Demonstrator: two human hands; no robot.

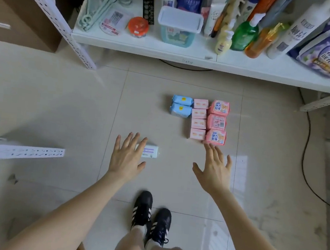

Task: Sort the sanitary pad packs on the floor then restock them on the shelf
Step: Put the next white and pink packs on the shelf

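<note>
Empty fingers (126,141) spread near two blue packs (181,108), four pale packs (198,123), three coral packs (216,122) (one white pack (151,151)).

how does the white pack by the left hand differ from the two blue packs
The white pack has purple print; the blue packs carry yellow stickers. The white pack lies alone, partly behind the left hand; the blue packs sit together beside the pink rows. All lie on the floor.
</note>
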